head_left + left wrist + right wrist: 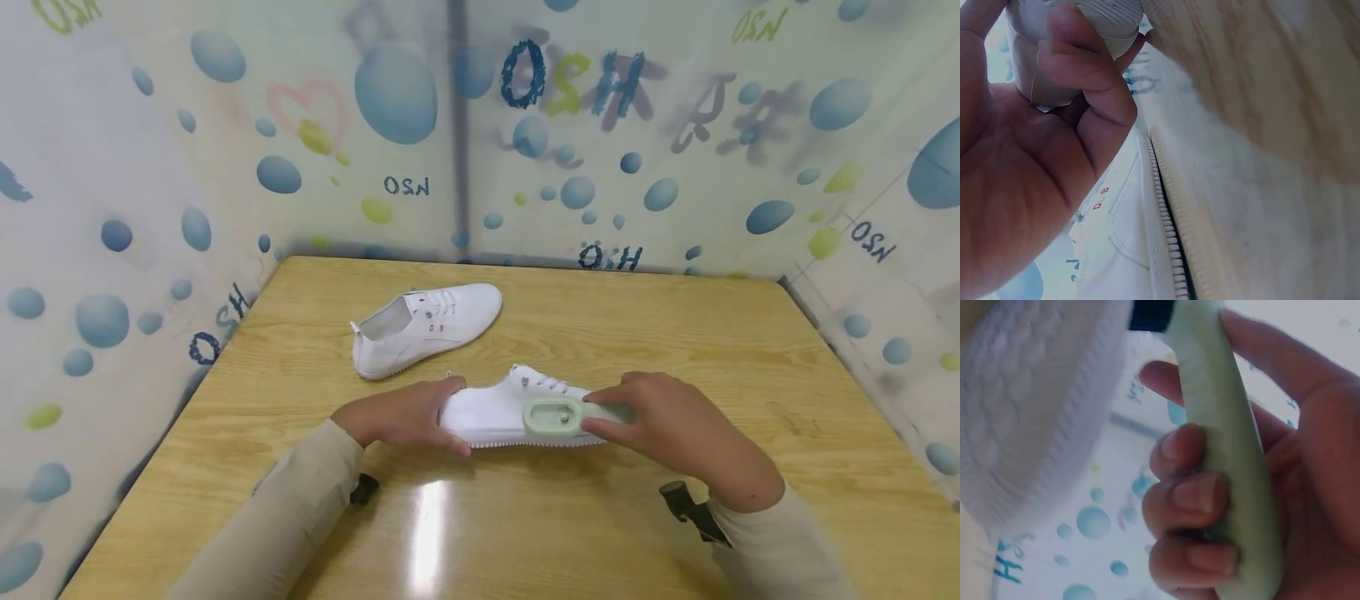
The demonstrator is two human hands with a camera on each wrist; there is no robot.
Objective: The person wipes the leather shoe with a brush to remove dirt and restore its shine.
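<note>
A white lace-up shoe [483, 408] lies sideways across the table, its toe to the right. My left hand [408, 412] grips it by the heel, with fingers curled under the ribbed sole [1107, 15] in the left wrist view. In my right hand [675, 425] is a pale green brush [542, 417], its oval head against the near side of the shoe. The right wrist view shows fingers wrapped round the brush handle [1229, 456], with dark bristles [1152, 314] beside the shoe's sole. Most of the toe is hidden behind the brush and right hand.
A second white shoe [468, 325] with small printed letters stands upright behind, to the left. The wooden table [675, 325] meets patterned wall sheeting [510, 208] at its back and sides.
</note>
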